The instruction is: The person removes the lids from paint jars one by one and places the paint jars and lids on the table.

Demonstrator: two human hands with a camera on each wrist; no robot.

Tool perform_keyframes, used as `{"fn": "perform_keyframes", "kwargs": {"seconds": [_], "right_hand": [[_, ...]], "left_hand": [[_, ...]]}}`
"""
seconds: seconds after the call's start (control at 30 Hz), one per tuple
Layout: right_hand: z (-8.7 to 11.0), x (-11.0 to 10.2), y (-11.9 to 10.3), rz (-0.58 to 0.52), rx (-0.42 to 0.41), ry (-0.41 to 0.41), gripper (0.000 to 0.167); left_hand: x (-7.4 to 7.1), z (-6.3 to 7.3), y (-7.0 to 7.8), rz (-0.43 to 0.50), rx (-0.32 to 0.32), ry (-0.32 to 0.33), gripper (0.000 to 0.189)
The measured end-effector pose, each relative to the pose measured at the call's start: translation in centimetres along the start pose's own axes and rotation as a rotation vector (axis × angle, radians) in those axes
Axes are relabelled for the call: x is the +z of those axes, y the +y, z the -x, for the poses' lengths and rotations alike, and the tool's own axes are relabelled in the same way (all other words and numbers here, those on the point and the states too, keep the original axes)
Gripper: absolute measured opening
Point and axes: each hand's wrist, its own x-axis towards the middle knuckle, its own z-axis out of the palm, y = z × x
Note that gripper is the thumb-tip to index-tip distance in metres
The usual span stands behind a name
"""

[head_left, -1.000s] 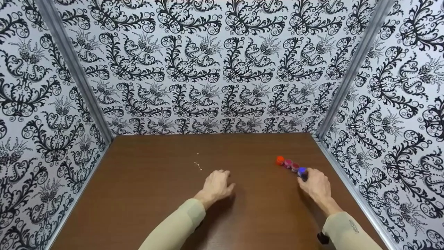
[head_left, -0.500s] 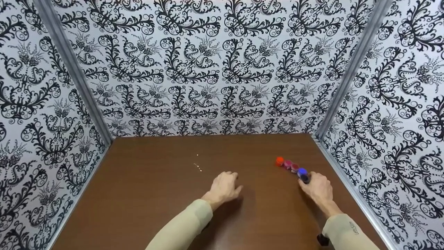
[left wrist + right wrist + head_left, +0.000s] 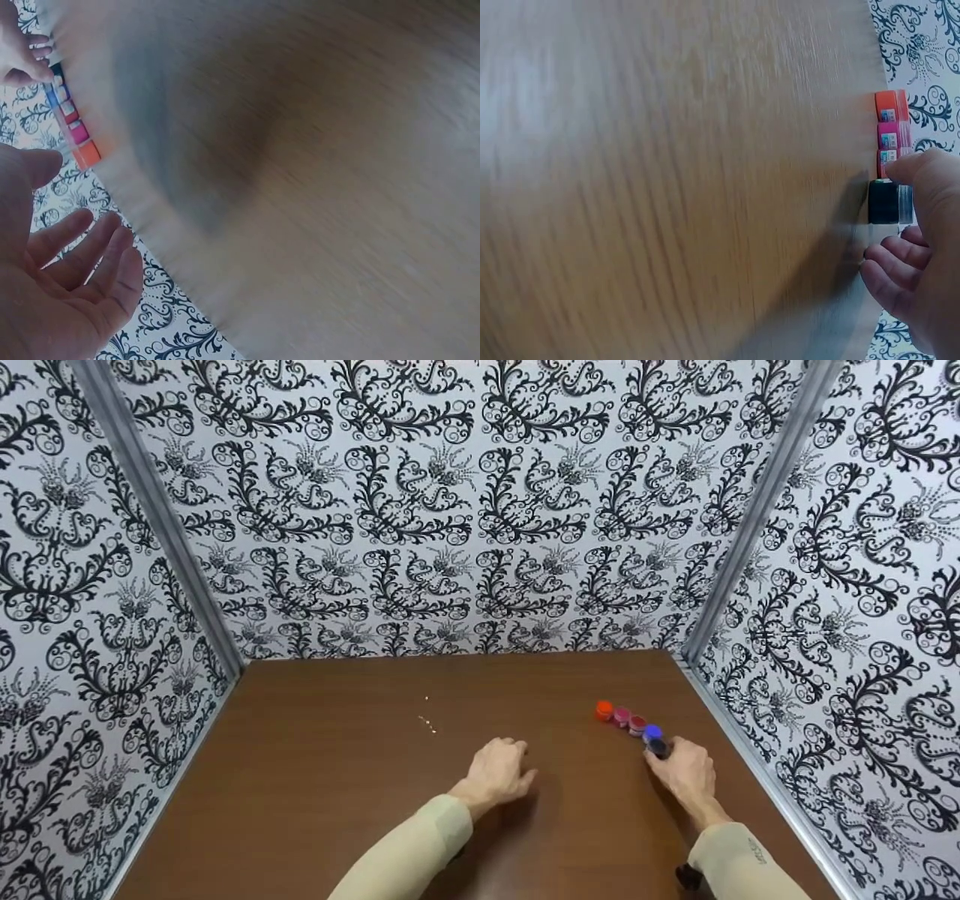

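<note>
Small paint pots with clear lids stand in a slanting row at the right of the table: orange [image 3: 604, 711], pink [image 3: 622, 716], red [image 3: 637, 725], blue [image 3: 652, 732] and black [image 3: 658, 748] at the near end. My right hand [image 3: 686, 772] is spread around the black pot. In the right wrist view, its thumb overlaps the red pot [image 3: 883, 159], and a gap shows between the curved fingers and the black pot [image 3: 883, 202]. My left hand [image 3: 496, 772] is low over the middle of the table, fingers relaxed, holding nothing. The blue pot is hidden in the right wrist view.
The brown wooden table [image 3: 337, 780] is enclosed by patterned walls [image 3: 420, 510] at the back and both sides. Metal strips run along the corners and side edges. Small bright specks [image 3: 427, 723] show on the tabletop left of centre.
The black pot now sits at the near end beside the blue one, and my right fingers have loosened around it. My left hand has drifted right and slightly nearer.
</note>
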Motion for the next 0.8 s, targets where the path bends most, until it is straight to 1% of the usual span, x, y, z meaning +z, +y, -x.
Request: {"fn": "perform_keyframes", "kwargs": {"seconds": [0.2, 0.4, 0.57, 0.7, 0.8], "right_hand": [[-0.4, 0.1, -0.3, -0.011, 0.046, -0.026, 0.050], [-0.3, 0.2, -0.7, -0.049, 0.104, -0.037, 0.051], [-0.5, 0.4, -0.6, -0.070, 0.121, -0.032, 0.052], [-0.6, 0.7, -0.5, -0.077, 0.132, -0.038, 0.053], [-0.7, 0.9, -0.5, -0.072, 0.126, -0.041, 0.053]], "left_hand": [[1.0, -0.1, 0.6, -0.017, 0.022, -0.024, 0.036], [1.2, -0.1, 1.3, -0.040, 0.024, -0.072, 0.037], [1.1, -0.4, 1.6, -0.051, 0.033, -0.074, 0.036], [1.1, -0.6, 1.7, -0.041, 0.035, -0.076, 0.036], [1.0, -0.6, 1.7, -0.028, 0.044, -0.064, 0.033]]}}
